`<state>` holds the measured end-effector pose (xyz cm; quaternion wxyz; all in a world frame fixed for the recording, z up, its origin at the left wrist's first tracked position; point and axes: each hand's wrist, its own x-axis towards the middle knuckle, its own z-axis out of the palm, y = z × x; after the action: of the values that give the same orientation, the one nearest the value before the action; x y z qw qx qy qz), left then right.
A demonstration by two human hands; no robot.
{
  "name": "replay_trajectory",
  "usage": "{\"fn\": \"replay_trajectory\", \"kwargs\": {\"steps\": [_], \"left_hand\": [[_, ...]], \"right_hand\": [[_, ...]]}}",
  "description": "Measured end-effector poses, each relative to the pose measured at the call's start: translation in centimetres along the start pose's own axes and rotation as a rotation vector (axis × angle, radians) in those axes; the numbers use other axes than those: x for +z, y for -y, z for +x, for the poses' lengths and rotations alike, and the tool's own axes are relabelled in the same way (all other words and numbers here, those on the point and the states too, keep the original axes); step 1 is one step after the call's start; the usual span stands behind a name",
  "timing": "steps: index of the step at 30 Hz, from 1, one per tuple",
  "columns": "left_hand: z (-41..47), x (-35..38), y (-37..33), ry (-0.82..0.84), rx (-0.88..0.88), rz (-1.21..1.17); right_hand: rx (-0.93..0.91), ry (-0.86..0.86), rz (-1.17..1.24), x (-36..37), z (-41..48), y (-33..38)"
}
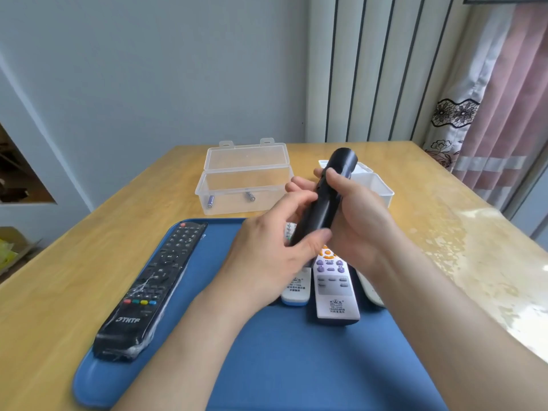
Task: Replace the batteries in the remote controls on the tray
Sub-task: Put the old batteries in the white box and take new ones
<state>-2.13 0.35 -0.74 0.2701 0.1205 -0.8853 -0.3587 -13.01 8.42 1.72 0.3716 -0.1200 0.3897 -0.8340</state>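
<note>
Both hands hold a black remote [326, 191] above the blue tray [296, 360], its smooth back turned toward me and its top end tilted away. My left hand [267, 250] pinches its lower end with thumb and fingers. My right hand [353, 215] wraps its middle from the right. On the tray lie a long black remote in plastic wrap [154, 289] at the left, a small white remote [296, 287] and a white remote with purple and orange buttons [335, 289] under my hands. Two batteries [211, 200] [250, 196] lie in a clear box [246, 182].
The clear box stands with its lid open behind the tray on the wooden table [430, 232]. A white container [376, 185] sits behind my right hand. Another white object [370, 292] lies at the tray's right edge. A wall and curtains stand behind the table.
</note>
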Motion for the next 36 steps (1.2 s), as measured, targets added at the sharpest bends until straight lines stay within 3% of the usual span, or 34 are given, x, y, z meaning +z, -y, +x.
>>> {"fn": "replay_trajectory", "kwargs": {"steps": [6, 11, 24, 36], "left_hand": [[-0.4, 0.2, -0.4, 0.042, 0.276, 0.299], [-0.5, 0.5, -0.2, 0.050, 0.355, 0.409], [-0.2, 0.1, -0.1, -0.043, 0.316, 0.316], [-0.3, -0.7, -0.3, 0.069, 0.286, 0.328]], "right_hand": [[-0.004, -0.047, 0.118, -1.0, 0.3, 1.2], [0.007, -0.055, 0.084, -1.5, 0.5, 1.3], [0.041, 0.031, 0.011, -0.6, -0.2, 0.5], [0.069, 0.056, 0.002, -0.9, -0.2, 0.5]]}}
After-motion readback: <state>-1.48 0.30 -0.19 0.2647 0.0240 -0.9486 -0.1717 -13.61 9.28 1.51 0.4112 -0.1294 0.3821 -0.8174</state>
